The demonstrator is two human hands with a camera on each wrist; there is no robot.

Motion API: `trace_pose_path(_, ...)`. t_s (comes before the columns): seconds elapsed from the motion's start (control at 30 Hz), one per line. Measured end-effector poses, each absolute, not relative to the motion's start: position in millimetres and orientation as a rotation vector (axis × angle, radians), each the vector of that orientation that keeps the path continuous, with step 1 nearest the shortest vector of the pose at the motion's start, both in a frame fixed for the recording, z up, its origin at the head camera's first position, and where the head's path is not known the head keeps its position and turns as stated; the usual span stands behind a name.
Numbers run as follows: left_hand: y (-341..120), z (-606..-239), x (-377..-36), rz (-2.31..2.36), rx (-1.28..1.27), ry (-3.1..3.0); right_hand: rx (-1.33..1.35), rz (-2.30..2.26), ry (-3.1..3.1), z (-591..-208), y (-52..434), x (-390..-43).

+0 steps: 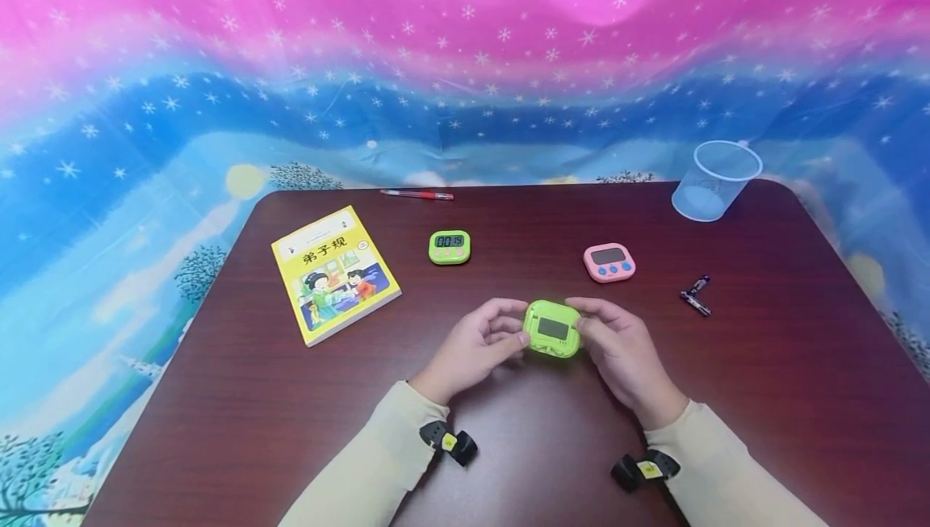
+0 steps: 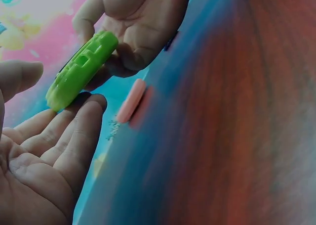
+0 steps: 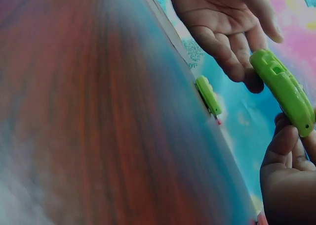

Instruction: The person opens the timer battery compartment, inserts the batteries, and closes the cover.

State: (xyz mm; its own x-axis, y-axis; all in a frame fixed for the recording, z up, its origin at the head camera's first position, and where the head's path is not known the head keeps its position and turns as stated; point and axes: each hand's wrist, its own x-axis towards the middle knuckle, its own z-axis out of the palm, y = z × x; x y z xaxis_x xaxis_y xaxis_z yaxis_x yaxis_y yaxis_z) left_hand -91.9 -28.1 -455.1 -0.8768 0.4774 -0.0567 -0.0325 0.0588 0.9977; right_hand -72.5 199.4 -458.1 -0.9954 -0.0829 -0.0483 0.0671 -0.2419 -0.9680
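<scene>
A green digital timer (image 1: 552, 328) is held up over the table, a grey rectangle on its upward face. My right hand (image 1: 630, 353) pinches its right end between thumb and fingers, as the right wrist view also shows. At the other end, my left hand (image 1: 472, 349) has its fingers extended, with fingertips (image 2: 94, 104) right at the timer's lower edge. The left thumb (image 2: 22, 79) stands apart from the timer in the left wrist view. In both wrist views the timer's green side (image 3: 284, 84) shows small notches.
Behind the hands lie another green timer (image 1: 450, 247) with a lit display and a pink timer (image 1: 609, 262). Two batteries (image 1: 696, 296) lie at right, near a clear cup (image 1: 715, 184). A yellow book (image 1: 336, 277) lies left; a red pen (image 1: 417, 194) is at the back edge.
</scene>
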Motion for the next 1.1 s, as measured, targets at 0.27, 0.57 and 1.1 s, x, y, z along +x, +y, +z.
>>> trace_pose_path(0.27,-18,-465,-88,1.942,0.39,1.86,-0.049,-2.312,1.908,-460,201,-73)
trace_pose_path(0.57,-17,-480,-90,2.095,0.375,1.703,-0.064,-2.127,2.076,-469,188,-68)
trace_pose_path(1.1,-16,-485,-92,2.139,0.353,1.642,0.024,-1.759,2.449,-468,163,-74)
